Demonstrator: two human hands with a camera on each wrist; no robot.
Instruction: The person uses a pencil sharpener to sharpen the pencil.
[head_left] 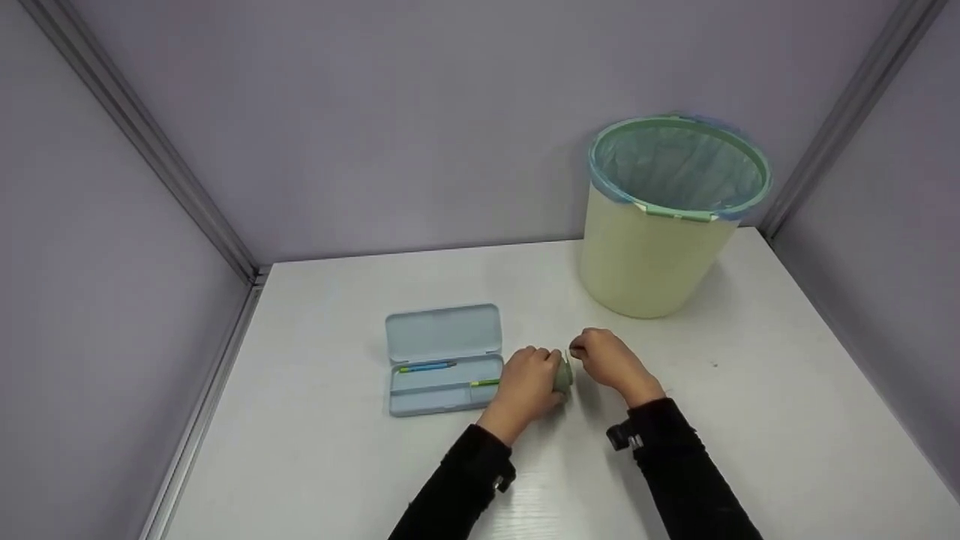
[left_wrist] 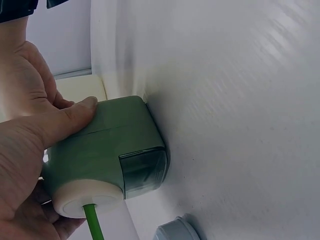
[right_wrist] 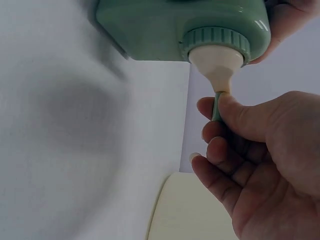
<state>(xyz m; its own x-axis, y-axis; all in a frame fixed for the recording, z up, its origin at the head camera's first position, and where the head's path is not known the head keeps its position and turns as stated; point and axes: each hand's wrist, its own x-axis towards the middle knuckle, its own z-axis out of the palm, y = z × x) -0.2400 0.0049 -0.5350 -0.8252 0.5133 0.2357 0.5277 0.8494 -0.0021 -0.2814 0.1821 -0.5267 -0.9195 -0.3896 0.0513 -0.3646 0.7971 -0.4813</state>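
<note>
My left hand (head_left: 529, 382) grips a green crank pencil sharpener (left_wrist: 110, 125) by its body on the table, thumb across the top. A green pencil (left_wrist: 93, 222) sticks out of the round cream holder on its front; in the head view this pencil (head_left: 484, 382) overlaps the pencil case. At the sharpener's other end is a cream crank handle (right_wrist: 217, 62) with a small green knob (right_wrist: 216, 107). My right hand (right_wrist: 272, 135) pinches that knob between thumb and fingers. A dark clear shavings drawer (left_wrist: 145, 172) shows low on the sharpener's front.
Left of the hands, a light blue pencil case (head_left: 442, 334) lies with its lid back, holding blue-and-green pencils (head_left: 427, 367). A pale yellow bin (head_left: 652, 255) with a blue liner stands at the back right. Panel walls enclose the white table (head_left: 315, 450).
</note>
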